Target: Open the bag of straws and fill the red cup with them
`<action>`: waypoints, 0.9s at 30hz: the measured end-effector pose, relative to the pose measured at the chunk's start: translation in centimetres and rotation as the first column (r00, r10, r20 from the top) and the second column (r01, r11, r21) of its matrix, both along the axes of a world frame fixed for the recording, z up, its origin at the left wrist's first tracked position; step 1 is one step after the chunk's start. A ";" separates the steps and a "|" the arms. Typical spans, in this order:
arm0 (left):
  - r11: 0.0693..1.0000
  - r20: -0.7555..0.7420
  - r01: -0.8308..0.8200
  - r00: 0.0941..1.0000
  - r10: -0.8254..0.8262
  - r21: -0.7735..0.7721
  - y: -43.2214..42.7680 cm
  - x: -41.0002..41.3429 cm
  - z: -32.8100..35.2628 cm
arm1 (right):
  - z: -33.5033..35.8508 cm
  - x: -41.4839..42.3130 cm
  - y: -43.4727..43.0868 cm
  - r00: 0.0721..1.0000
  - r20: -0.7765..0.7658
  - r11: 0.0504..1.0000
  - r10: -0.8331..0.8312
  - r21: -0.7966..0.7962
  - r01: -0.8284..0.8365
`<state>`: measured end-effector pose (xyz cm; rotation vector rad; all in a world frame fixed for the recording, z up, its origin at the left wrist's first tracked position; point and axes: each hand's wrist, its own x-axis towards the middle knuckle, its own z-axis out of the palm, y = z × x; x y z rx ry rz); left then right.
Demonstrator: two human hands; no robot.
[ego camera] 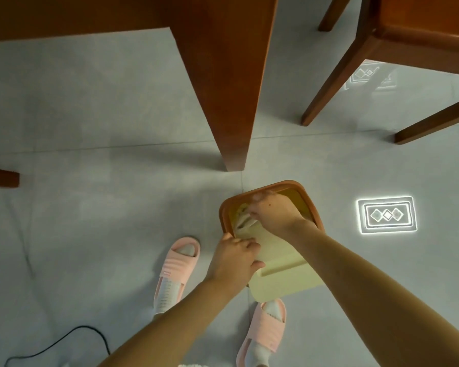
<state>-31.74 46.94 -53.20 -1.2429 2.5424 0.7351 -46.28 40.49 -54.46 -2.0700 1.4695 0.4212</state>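
A small waste bin with an orange rim [289,184] stands on the floor in front of my feet. Its pale yellow lid [284,276] is swung open towards me. My left hand [233,258] grips the lid's left edge. Over the bin's mouth, my right hand [270,213] pinches a crumpled, pale piece of plastic wrapping [243,221] that hangs into the bin. Neither the red cup nor any straws are in view.
A thick wooden table leg [231,102] stands just beyond the bin, and chair legs [329,83] stand at the back right. My feet in pink slippers [175,271] flank the lid. A black cable [64,343] lies on the grey tiled floor at the lower left.
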 end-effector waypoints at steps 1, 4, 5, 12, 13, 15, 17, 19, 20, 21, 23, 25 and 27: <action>1.000 -0.008 0.008 1.000 -0.008 -0.009 0.0 0.1 -0.1 | -0.5 0.1 -0.1 0.996 -0.083 0.997 0.042 0.063 -0.037; 1.000 -0.056 0.008 0.998 -0.009 -0.018 -0.1 0.4 -0.5 | -1.3 -0.1 -1.1 0.967 -0.252 0.988 -0.036 0.137 0.073; 1.000 -0.069 0.010 0.998 -0.011 -0.018 -0.2 0.5 -0.4 | -1.5 -0.4 -1.3 0.951 -0.293 0.982 -0.096 0.130 0.139; 0.992 0.010 -0.006 1.000 0.008 -0.124 -0.2 0.4 0.0 | -1.7 -2.2 -0.3 0.905 -0.310 0.937 -0.290 0.102 0.335; 0.991 0.035 -0.004 0.999 0.009 -0.135 -0.2 0.2 -0.1 | -1.7 -2.5 -0.2 0.928 -0.281 0.954 -0.244 0.101 0.282; 0.983 0.084 0.044 0.996 -0.029 -0.178 -0.1 -0.3 -0.2 | -0.8 -3.1 -0.4 0.958 -0.229 0.982 -0.170 0.046 0.185; 0.971 0.159 0.108 0.984 -0.075 -0.212 0.0 -0.7 -0.3 | 0.3 -3.6 -0.6 0.968 -0.212 0.990 -0.133 -0.065 0.122; 0.969 0.199 0.127 0.976 -0.084 -0.213 0.3 -1.3 -0.4 | 1.4 -4.4 -0.3 0.981 -0.182 0.990 -0.072 -0.132 0.048; 0.973 0.210 0.120 0.975 -0.078 -0.195 0.5 -1.5 -0.5 | 1.8 -4.7 -0.2 0.986 -0.160 0.992 -0.049 -0.126 0.029; 0.976 0.220 0.117 0.973 -0.075 -0.185 0.7 -1.6 -0.8 | 2.1 -5.1 -0.1 0.987 -0.153 0.992 -0.043 -0.126 0.023; 0.977 0.256 0.129 0.963 -0.083 -0.168 1.0 -1.9 -1.2 | 2.6 -5.6 0.2 0.984 -0.164 0.993 -0.067 -0.108 0.050; 0.973 0.308 0.158 0.946 -0.100 -0.169 1.0 -2.1 -1.2 | 3.3 -5.8 0.5 0.977 -0.168 0.987 -0.127 -0.118 0.108; 0.968 0.316 0.174 0.942 -0.110 -0.182 0.7 -2.1 -0.9 | 4.1 -5.8 1.0 0.971 -0.158 0.978 -0.178 -0.140 0.156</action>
